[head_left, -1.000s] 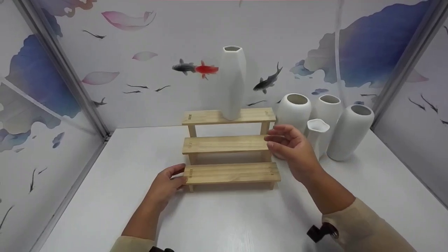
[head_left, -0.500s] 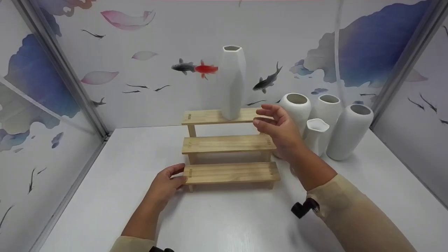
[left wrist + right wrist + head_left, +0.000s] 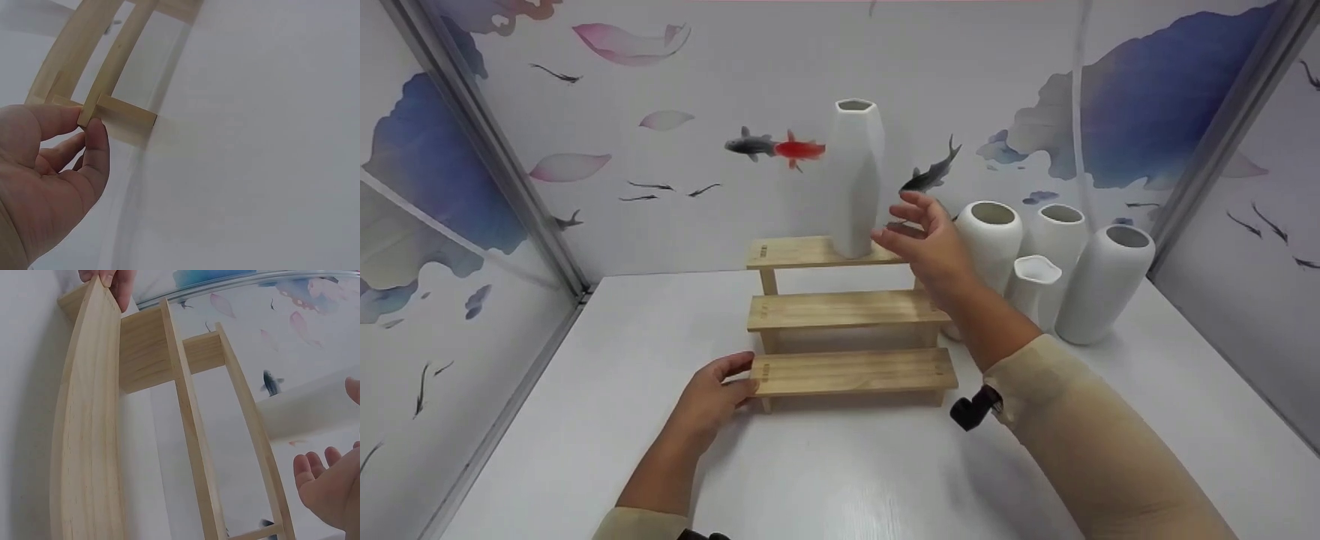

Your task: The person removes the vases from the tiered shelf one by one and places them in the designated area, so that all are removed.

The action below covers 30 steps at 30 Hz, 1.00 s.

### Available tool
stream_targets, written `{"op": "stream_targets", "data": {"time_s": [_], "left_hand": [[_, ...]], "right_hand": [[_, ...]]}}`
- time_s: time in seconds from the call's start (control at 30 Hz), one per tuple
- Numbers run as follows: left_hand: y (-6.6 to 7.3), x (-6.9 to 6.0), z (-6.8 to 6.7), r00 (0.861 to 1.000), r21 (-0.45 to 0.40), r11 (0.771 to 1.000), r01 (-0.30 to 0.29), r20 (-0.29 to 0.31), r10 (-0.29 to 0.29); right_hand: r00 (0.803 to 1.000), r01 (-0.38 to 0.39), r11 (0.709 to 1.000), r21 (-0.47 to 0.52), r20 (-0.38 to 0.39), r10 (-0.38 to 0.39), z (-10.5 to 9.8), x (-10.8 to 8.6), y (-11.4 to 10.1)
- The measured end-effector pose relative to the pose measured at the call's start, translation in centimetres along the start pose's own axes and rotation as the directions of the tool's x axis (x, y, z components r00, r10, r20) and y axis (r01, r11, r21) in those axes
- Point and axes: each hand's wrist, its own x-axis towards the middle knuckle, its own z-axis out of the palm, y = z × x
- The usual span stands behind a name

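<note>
A three-step wooden shelf stand (image 3: 847, 373) sits on the white table. My left hand (image 3: 705, 401) pinches the left end of its lowest board; thumb and finger meet on the board edge (image 3: 87, 112) in the left wrist view. Upright on the top step is a tall white faceted vase (image 3: 855, 180). Just to the right of that vase is my right hand (image 3: 934, 255), thumb and fingers parted and holding nothing. In the right wrist view this hand (image 3: 332, 489) is partly cut off at the edge, with a gap between it and the vase (image 3: 315, 408).
Several white vases stand close together right of the stand: a wide one (image 3: 988, 232), a small wavy-rimmed one (image 3: 1035, 289), a tall one (image 3: 1061, 232) behind and a rounded one (image 3: 1110, 292). A printed wall panel (image 3: 780, 67) rises right behind the stand.
My right hand has moved up and left, from beside the middle step to the vase on the top step. The left hand keeps its pinch on the lowest board.
</note>
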Motion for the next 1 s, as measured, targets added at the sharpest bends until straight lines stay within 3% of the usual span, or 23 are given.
{"op": "stream_targets", "data": {"time_s": [0.57,1.0], "left_hand": [[0.5,-0.2,0.1,0.999,0.03,0.999,0.044,-0.014,-0.044],[0.4,-0.2,0.1,1.0,0.021,1.0,0.022,-0.002,-0.022]], "right_hand": [[0.998,-0.056,0.996,-0.073,-0.022,0.054,2.4,2.9,-0.7],[1.0,-0.027,0.99,-0.136,-0.012,0.026,3.4,3.4,-0.4]]}}
